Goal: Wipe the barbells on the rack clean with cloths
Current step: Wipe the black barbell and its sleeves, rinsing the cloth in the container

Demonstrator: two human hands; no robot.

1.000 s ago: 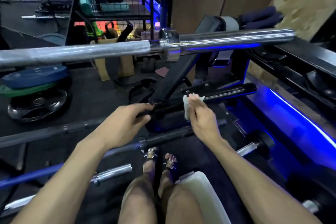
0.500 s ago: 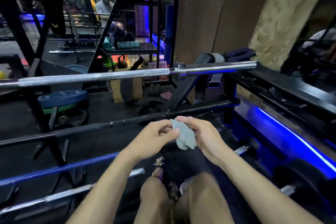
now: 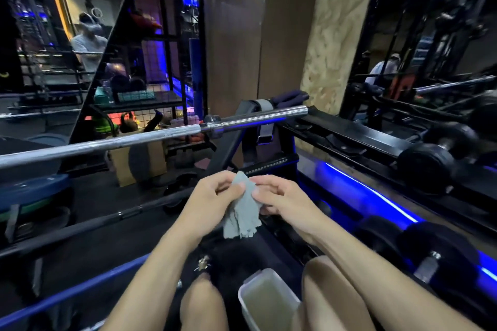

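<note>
A grey cloth (image 3: 243,212) hangs between my hands at the middle of the view. My left hand (image 3: 212,199) pinches its upper left edge, and my right hand (image 3: 279,200) pinches its upper right edge. Above them a silver barbell (image 3: 129,141) lies across the rack, its sleeve (image 3: 258,118) pointing right. A black barbell (image 3: 88,224) lies lower, running behind my left hand. A blue bar (image 3: 67,291) crosses lower left. Both hands are apart from every bar.
A white tub of cloudy liquid (image 3: 267,301) stands between my knees. Black dumbbells (image 3: 427,164) sit on the shelf at right, more (image 3: 435,255) below by the blue light strip. Weight plates (image 3: 32,193) are stacked left. A person (image 3: 90,48) stands far back.
My right hand left the black bar with the cloth, and my left hand let go of that bar. Both hands now hold the cloth up between them. My view tilted upward.
</note>
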